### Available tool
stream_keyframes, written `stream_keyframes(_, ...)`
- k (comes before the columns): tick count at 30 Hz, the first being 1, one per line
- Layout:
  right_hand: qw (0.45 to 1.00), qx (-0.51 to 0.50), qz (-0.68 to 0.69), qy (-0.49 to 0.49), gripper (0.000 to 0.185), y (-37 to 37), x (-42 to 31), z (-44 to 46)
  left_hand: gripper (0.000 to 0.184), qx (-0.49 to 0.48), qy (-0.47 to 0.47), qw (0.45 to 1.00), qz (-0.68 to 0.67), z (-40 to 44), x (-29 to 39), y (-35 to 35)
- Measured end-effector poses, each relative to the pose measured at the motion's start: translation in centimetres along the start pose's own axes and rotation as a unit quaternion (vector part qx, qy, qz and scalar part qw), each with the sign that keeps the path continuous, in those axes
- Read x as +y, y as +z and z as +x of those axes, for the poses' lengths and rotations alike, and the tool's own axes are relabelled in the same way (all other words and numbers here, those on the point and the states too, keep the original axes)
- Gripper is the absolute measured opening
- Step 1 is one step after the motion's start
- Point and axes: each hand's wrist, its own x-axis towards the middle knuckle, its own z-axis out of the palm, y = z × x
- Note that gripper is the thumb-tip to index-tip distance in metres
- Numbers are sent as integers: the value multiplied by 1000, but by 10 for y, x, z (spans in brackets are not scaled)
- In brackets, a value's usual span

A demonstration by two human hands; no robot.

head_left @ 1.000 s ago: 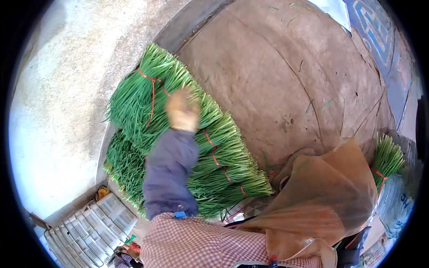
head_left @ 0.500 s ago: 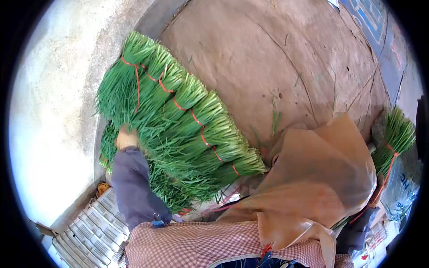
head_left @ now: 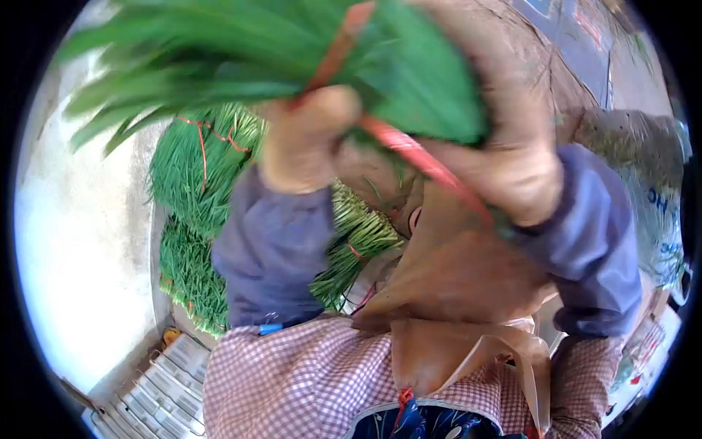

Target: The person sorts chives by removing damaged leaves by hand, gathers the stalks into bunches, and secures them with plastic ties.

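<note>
In the head view, a bunch of chives (head_left: 417,80) with a red tie (head_left: 409,150) round it is held up close to the camera, its leaves fanning to the left. My left hand (head_left: 303,143) is closed on it beside the tie, thumb near the red band. Curled round the butt end of the bunch is my right hand (head_left: 523,164), blurred by motion. The loose end of the tie hangs down near my right wrist. Behind my left arm lies a pile of tied chives (head_left: 194,157), partly hidden by my arms and the raised bunch.
A brown plastic apron (head_left: 453,271) covers my lap. White crates (head_left: 164,384) stand at lower left beside a pale wall (head_left: 80,241). More chives (head_left: 194,274) lie low along the wall. A clear plastic bag (head_left: 651,212) is at the right.
My left hand has moved from the pile up and right onto the raised bunch. The tied bunch at the far right is now in front of me, with my right hand round it.
</note>
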Motion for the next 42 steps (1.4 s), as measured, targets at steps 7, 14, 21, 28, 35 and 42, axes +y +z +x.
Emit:
stream_keyframes(7, 961, -217, -118, 120, 56, -48, -11, -36, 72, -121, -49, 830, 543, -14, 138, -59)
stream_keyframes(14, 921, 160, 81, 347, 34, -171, -31, -167, 55, -566, -140, 472, 661, -132, 14, -36)
stream_keyframes(21, 827, 388, 159, 375, 35, -213, -42, -332, 76, -628, -228, 433, 606, -219, -104, -65)
stream_keyframes(28, 782, 480, 222, 330, 35, -186, -52, -403, 78, -602, -261, 405, 637, -216, -120, -54)
stream_keyframes(35, 773, 499, 194, 340, 33, -167, -55, -428, 84, -541, -200, 433, 693, -233, -94, -56)
stream_keyframes(42, 767, 508, 179, 348, 33, -156, -68, -453, 88, -436, -185, 485, 736, -272, -108, -74)
